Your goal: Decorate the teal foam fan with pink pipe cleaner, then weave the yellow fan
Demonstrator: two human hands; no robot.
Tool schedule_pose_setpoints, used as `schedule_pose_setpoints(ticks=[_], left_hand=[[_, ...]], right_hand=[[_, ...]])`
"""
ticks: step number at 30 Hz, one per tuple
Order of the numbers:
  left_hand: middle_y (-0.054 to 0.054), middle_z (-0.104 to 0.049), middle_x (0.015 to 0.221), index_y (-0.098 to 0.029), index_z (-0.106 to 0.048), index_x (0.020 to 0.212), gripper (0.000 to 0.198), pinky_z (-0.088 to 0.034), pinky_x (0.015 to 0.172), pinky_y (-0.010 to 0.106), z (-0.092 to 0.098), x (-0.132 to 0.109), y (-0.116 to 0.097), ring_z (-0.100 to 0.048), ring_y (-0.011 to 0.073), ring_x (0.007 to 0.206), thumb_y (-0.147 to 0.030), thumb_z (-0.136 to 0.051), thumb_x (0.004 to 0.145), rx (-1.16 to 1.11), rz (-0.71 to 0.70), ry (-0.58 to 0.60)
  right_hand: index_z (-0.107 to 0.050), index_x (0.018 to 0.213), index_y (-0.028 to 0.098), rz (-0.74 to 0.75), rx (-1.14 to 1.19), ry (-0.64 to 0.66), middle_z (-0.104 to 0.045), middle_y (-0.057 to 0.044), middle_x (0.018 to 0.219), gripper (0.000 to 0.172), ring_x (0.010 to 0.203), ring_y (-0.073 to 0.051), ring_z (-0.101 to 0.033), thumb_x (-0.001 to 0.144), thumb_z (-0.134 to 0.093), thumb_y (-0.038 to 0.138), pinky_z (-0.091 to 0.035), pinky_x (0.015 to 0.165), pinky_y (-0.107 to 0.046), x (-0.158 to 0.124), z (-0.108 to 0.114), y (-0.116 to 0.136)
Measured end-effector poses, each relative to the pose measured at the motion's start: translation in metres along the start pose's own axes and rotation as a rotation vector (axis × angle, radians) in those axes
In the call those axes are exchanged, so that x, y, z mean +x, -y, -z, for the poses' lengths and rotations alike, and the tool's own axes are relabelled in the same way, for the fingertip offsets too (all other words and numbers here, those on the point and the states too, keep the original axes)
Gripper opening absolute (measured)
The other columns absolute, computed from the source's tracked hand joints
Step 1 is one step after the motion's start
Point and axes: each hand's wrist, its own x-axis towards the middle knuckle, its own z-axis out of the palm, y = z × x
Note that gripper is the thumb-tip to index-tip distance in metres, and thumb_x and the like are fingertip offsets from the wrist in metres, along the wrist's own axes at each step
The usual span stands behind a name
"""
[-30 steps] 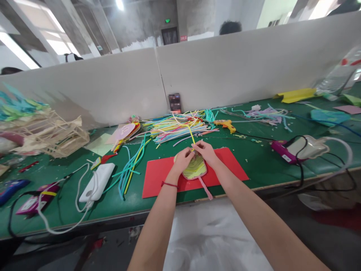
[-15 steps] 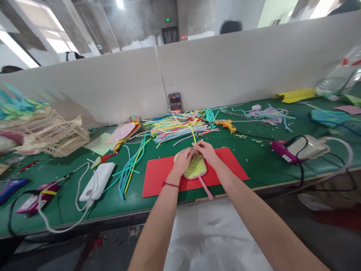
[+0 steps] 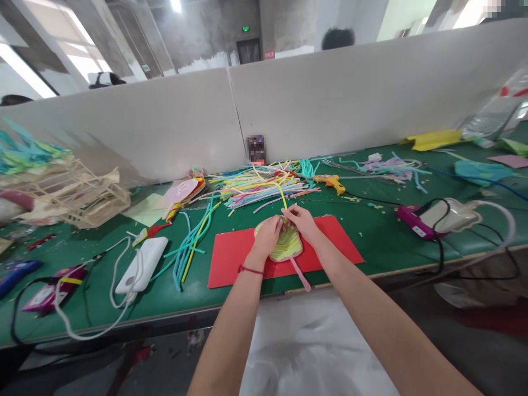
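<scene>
A yellow-green fan-shaped piece with a pink stick handle lies over a red sheet. My left hand, a red cord at its wrist, is closed at the piece's upper left edge. Close beside it, my right hand pinches a yellow strip, which sticks up from the fingertips toward the strip pile. The fingertips of both hands nearly meet. What the left fingers grip is too small to make out.
Behind the hands lies a pile of coloured strips, with a yellow glue gun at its right. Blue and green strips, a white power strip and a wooden frame model are on the left.
</scene>
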Motion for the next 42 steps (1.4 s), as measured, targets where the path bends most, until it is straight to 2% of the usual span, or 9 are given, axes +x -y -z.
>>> schedule_pose_setpoints(ticks=[8, 17, 21, 25, 31, 42], left_hand=[[0.000, -0.066, 0.075, -0.019, -0.057, 0.083, 0.008, -0.046, 0.067, 0.024, -0.0008, 0.0015, 0.0022, -0.061, 0.0139, 0.070, -0.020, -0.049, 0.085, -0.142, 0.086, -0.044], [0.000, -0.067, 0.080, -0.018, -0.059, 0.084, 0.008, -0.047, 0.068, 0.024, -0.0010, 0.0032, 0.0048, -0.063, 0.0141, 0.074, -0.015, -0.059, 0.076, -0.208, 0.104, -0.054], [0.001, -0.067, 0.079, -0.018, -0.057, 0.082, 0.003, -0.047, 0.070, 0.024, -0.0004, 0.0035, 0.0042, -0.063, 0.0143, 0.074, -0.017, -0.055, 0.081, -0.215, 0.109, -0.059], [0.002, -0.067, 0.078, -0.018, -0.055, 0.078, 0.012, -0.046, 0.073, 0.024, 0.0012, 0.0034, 0.0007, -0.063, 0.0138, 0.076, -0.017, -0.046, 0.085, -0.211, 0.117, -0.056], [-0.001, -0.067, 0.068, -0.019, -0.050, 0.070, 0.015, -0.044, 0.069, 0.024, 0.0016, 0.0024, 0.0002, -0.062, 0.0143, 0.071, -0.016, -0.048, 0.084, -0.157, 0.155, -0.041], [0.000, -0.069, 0.070, -0.019, -0.050, 0.067, 0.018, -0.043, 0.067, 0.023, 0.0040, 0.0017, -0.0035, -0.062, 0.0145, 0.071, -0.017, -0.047, 0.085, -0.092, 0.149, -0.006]], right_hand=[[-0.051, 0.061, 0.020, 0.007, 0.068, -0.022, -0.048, 0.007, 0.047, 0.042, 0.040, -0.007, -0.042, 0.059, -0.072, 0.057, -0.034, 0.038, -0.021, 0.0015, 0.0007, -0.0048], [-0.050, 0.060, 0.020, 0.006, 0.089, -0.031, -0.050, 0.007, 0.047, 0.043, 0.038, -0.006, -0.041, 0.059, -0.072, 0.057, -0.033, 0.036, -0.021, 0.0028, 0.0004, -0.0057], [-0.050, 0.059, 0.020, 0.014, 0.081, -0.021, -0.050, 0.006, 0.047, 0.042, 0.038, -0.007, -0.042, 0.060, -0.072, 0.056, -0.033, 0.037, -0.021, 0.0028, 0.0004, -0.0062], [-0.049, 0.059, 0.020, 0.020, 0.067, -0.015, -0.048, 0.007, 0.046, 0.043, 0.038, -0.007, -0.041, 0.060, -0.071, 0.057, -0.033, 0.037, -0.022, 0.0021, 0.0009, -0.0053], [-0.048, 0.058, 0.021, 0.033, 0.035, -0.006, -0.046, 0.007, 0.045, 0.044, 0.037, -0.007, -0.039, 0.060, -0.070, 0.058, -0.032, 0.038, -0.023, 0.0014, 0.0013, -0.0046], [-0.048, 0.059, 0.021, 0.046, -0.038, 0.009, -0.046, 0.007, 0.046, 0.045, 0.038, -0.007, -0.039, 0.060, -0.070, 0.060, -0.031, 0.039, -0.023, 0.0004, 0.0004, -0.0057]])
